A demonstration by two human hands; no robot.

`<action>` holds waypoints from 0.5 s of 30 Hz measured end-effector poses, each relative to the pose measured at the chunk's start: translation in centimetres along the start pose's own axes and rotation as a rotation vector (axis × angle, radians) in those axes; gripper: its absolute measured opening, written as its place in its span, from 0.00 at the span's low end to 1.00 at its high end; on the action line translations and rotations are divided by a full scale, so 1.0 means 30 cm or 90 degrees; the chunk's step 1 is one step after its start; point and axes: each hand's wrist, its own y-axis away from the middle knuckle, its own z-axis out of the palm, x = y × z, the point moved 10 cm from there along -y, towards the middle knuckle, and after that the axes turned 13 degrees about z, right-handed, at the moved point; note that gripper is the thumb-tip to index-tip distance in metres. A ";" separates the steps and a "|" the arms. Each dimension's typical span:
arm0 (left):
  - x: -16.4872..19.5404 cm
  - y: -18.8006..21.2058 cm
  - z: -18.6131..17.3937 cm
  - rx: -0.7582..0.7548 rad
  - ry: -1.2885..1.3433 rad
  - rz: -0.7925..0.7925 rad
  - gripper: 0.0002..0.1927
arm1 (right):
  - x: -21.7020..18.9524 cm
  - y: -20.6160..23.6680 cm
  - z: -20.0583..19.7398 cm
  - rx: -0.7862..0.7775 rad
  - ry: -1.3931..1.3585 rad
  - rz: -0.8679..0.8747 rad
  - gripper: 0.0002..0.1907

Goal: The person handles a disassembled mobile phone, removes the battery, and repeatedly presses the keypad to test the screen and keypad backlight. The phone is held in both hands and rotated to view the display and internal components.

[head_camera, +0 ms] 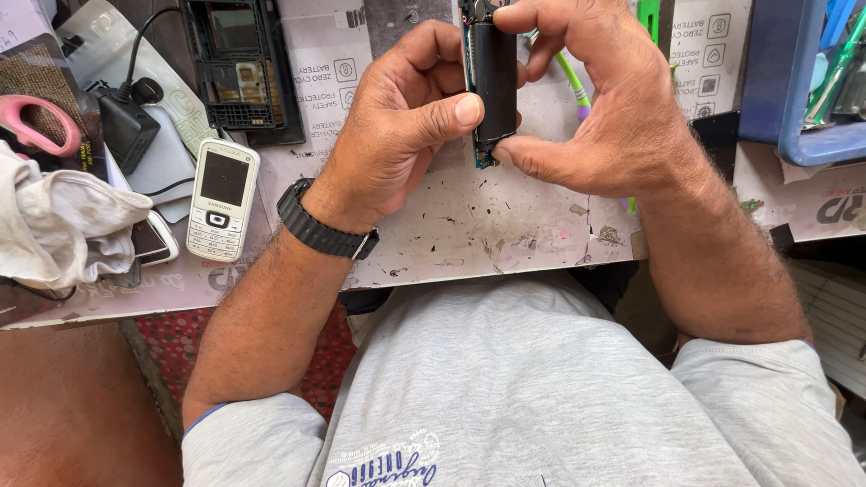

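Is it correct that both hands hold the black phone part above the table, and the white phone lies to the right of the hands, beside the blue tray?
Not quite. The white phone lies to the left of the hands, near the black charger and the cloth, not by the blue tray. The head view shows it. The left hand and right hand do hold the black phone part above the table.
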 end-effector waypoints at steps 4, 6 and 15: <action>-0.001 0.003 -0.001 -0.002 -0.007 0.002 0.20 | -0.009 0.007 -0.006 0.014 0.023 -0.001 0.35; 0.000 0.003 0.000 -0.006 -0.009 0.005 0.20 | -0.014 0.008 -0.007 0.018 0.043 -0.010 0.36; -0.005 0.002 -0.006 -0.002 -0.016 0.003 0.20 | -0.022 0.008 -0.004 0.021 0.077 -0.038 0.37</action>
